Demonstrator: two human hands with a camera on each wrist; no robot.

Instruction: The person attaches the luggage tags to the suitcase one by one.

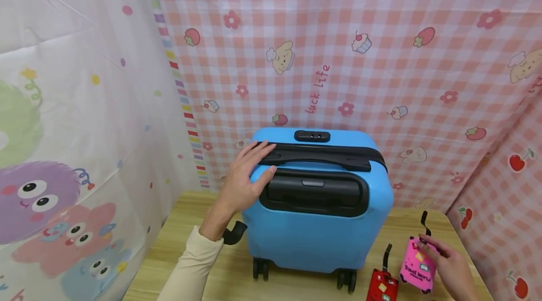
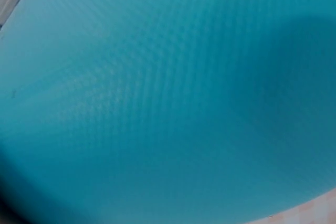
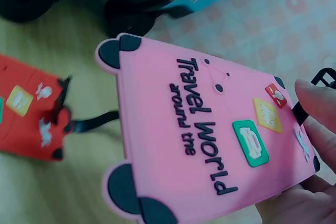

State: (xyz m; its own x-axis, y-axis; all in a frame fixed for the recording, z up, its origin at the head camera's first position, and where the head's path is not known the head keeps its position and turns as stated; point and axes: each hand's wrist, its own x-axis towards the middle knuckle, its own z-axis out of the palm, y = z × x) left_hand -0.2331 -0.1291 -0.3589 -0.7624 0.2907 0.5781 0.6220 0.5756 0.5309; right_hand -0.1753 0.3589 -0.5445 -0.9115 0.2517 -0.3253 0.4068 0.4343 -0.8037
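A small blue suitcase (image 1: 309,242) stands upright on its wheels, its black top handle (image 1: 315,155) and black recessed panel facing up. My left hand (image 1: 243,181) rests on its upper left corner with the fingers extended over the edge. Blue shell (image 2: 168,98) fills nearly all of the left wrist view. At the lower right, my right hand (image 1: 455,270) pinches a pink luggage tag (image 1: 417,265) near its black strap. "Travel World around the" is legible on that tag in the right wrist view. A red luggage tag (image 1: 382,287) with a black strap lies beside it, left of the hand.
Under everything is a wood-grain tabletop (image 1: 178,254). Pink checked cloth (image 1: 338,56) hangs behind the suitcase, and a white cartoon-printed cloth (image 1: 139,117) hangs at left. A black curved piece (image 1: 235,233) sticks out by the suitcase's left side.
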